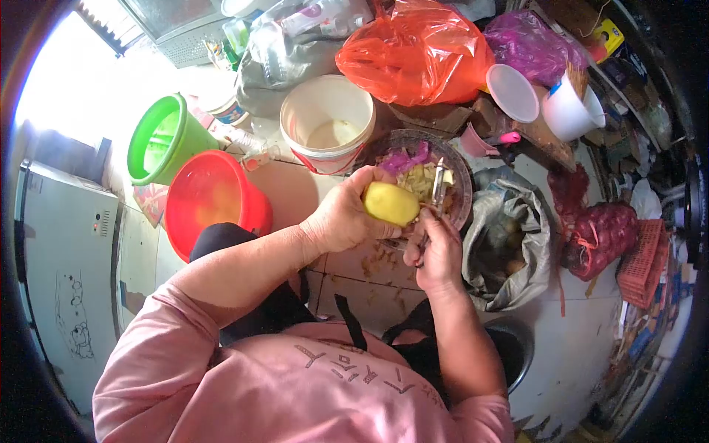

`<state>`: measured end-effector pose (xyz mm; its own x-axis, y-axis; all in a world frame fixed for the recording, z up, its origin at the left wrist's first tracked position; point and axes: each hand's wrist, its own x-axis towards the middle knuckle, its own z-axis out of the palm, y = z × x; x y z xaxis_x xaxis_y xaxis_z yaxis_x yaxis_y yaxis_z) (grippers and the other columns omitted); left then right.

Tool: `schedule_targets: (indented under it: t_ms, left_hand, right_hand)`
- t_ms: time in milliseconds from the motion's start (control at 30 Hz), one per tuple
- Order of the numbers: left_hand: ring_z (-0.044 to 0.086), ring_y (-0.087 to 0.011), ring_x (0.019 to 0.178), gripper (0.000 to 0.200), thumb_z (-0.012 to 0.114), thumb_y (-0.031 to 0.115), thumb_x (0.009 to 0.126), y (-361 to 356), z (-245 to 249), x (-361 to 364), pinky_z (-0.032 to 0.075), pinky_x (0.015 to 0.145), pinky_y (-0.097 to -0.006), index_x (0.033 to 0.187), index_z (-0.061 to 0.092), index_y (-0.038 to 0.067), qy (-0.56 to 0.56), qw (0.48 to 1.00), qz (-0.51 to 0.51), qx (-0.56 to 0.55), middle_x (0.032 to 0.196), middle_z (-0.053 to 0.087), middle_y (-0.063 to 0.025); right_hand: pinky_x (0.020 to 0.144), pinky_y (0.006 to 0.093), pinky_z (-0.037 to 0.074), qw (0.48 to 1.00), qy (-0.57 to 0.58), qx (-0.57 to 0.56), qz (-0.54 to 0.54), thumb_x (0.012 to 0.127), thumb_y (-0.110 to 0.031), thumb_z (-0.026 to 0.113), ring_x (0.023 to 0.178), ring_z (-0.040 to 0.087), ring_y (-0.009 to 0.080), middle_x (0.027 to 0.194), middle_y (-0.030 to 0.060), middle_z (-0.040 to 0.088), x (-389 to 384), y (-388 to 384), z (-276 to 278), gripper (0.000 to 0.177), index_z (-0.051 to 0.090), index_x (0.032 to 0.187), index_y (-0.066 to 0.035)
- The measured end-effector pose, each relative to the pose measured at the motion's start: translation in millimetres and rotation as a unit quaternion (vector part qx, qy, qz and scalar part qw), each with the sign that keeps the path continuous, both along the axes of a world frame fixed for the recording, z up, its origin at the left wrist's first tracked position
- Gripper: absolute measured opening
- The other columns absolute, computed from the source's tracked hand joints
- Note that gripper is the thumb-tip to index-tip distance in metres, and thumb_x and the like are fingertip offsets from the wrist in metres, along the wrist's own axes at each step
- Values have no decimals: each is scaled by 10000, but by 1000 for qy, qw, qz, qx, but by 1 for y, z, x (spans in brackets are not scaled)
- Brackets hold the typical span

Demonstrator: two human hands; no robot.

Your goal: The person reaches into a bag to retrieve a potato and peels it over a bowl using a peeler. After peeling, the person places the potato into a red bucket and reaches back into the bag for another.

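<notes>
A peeled yellow potato (391,204) is in my left hand (343,210), my fingers and thumb wrapped round its left side. My right hand (437,249) is closed on the handle of a metal peeler (440,181), whose blade end points up, just right of the potato. Beneath both hands lies a round basin (463,193) with pale peelings (418,179) and a piece of purple plastic (405,158) in it. To the right, an open grey sack (484,255) holds several unpeeled potatoes (505,232).
A red bucket (257,210), a green bucket (176,155) and a white bucket (295,122) stand left and ahead. An orange bag (417,55) lies beyond the basin. A red net sack (602,236) and red basket (642,266) are at the right. Scraps dot the floor tiles.
</notes>
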<state>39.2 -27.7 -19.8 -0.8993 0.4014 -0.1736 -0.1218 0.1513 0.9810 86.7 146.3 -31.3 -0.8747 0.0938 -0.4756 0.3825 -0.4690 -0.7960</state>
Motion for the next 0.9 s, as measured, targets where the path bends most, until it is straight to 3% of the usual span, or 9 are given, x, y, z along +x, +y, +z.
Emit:
schedule_targets:
  t_ms: [33, 133, 300, 400, 467, 567, 733, 867, 900]
  left_hand:
    - [610, -143, 992, 647, 858, 41, 698, -2, -2, -1, 516, 863, -307, 1225, 488, 96, 24, 999, -22, -43, 1064, 643, -40]
    - [610, -140, 982, 631, 888, 116, 662, -5, -1, 0, 502, 872, -296, 1175, 522, 77, 16, 993, -45, -105, 1043, 645, -51]
    - [618, -156, 983, 601, 884, 208, 673, -2, 8, 3, 505, 884, -317, 1159, 563, 59, 20, 984, -72, -161, 1034, 651, -71]
    - [623, -167, 992, 623, 882, 233, 678, -1, 8, 7, 506, 897, -329, 1186, 568, 55, 16, 980, -95, -172, 1040, 656, -77]
    - [626, -173, 997, 645, 884, 234, 676, 1, 11, 10, 506, 903, -334, 1207, 565, 56, 12, 977, -111, -184, 1046, 658, -79]
    - [623, -171, 1007, 651, 885, 237, 682, 3, 15, 15, 505, 909, -335, 1216, 567, 44, -2, 976, -92, -197, 1058, 658, -85]
    - [616, -164, 993, 679, 877, 211, 708, 3, 16, 13, 500, 925, -329, 1261, 531, 23, 24, 991, -88, -100, 1072, 645, -71]
    - [617, -161, 954, 677, 869, 147, 716, 2, 8, 3, 522, 878, -324, 1278, 512, 28, 7, 997, -80, 5, 1054, 639, -52]
    - [617, -158, 942, 662, 865, 122, 715, 2, 10, 0, 537, 828, -318, 1269, 514, 32, -62, 997, -50, 23, 1044, 636, -48]
  right_hand:
    - [376, 248, 362, 1000, 18, 10, 8, 963, -265, 589, 445, 475, 99, 773, 48, 579, 1, 6, -5, 262, 615, 1078, -30]
    - [389, 219, 360, 993, 68, 84, 44, 958, -246, 605, 456, 467, 69, 793, 34, 588, 1, 8, 0, 239, 619, 1060, -31]
    - [410, 192, 349, 989, 81, 102, 66, 956, -239, 621, 476, 449, 36, 751, -5, 581, 1, 8, 7, 188, 616, 986, -53]
    - [469, 213, 373, 973, 97, 185, 95, 961, -242, 622, 523, 462, 47, 703, -24, 559, 2, 3, 4, 191, 590, 906, -62]
    - [539, 249, 410, 926, 215, 307, 51, 965, -249, 622, 580, 487, 73, 681, -23, 549, 2, -2, -19, 228, 562, 862, -55]
    - [592, 282, 448, 912, 192, 360, 44, 969, -256, 619, 626, 516, 96, 674, -2, 558, -1, 0, -13, 256, 562, 845, -40]
    - [610, 280, 449, 920, 200, 335, 40, 967, -223, 615, 649, 517, 99, 688, 4, 578, -15, 8, -12, 214, 603, 868, -33]
    - [644, 288, 474, 953, 112, 281, 38, 954, -170, 611, 696, 570, 109, 777, 32, 633, -28, 13, -13, 159, 591, 1037, -35]
    - [671, 297, 492, 932, 139, 329, 58, 944, -158, 615, 722, 604, 126, 820, 54, 652, -29, 16, -15, 206, 570, 1106, -39]
